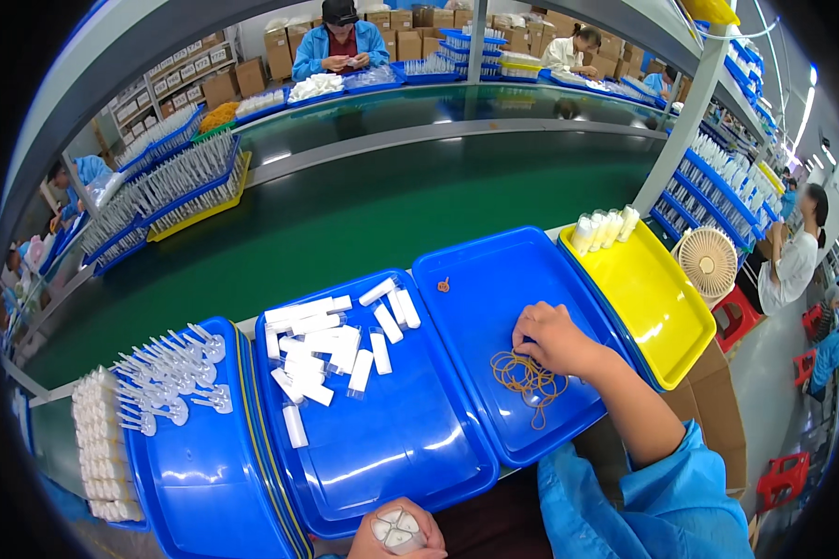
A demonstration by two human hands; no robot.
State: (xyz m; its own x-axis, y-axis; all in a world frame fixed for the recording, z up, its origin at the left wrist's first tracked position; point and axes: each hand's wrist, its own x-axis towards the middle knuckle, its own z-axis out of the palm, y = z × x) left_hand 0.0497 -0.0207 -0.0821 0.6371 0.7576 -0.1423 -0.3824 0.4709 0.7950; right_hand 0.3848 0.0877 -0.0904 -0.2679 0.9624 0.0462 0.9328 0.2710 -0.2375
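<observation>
Near the bottom edge my left hand is closed around a bundle of white pieces, whose divided round end faces up. Over the right-hand blue tray, my right hand has its fingers pinched together at the edge of a loose pile of tan rubber bands. The fingertips touch the bands, and what lies between them is partly hidden. One small knotted band lies apart in that tray. White rectangular pieces with clear ends are scattered in the middle blue tray.
Clear stemmed parts fill the back of the left blue tray, beside stacked white bundles. To the right, a yellow tray carries several white bundles, near a fan. A green conveyor belt runs behind; co-workers sit beyond.
</observation>
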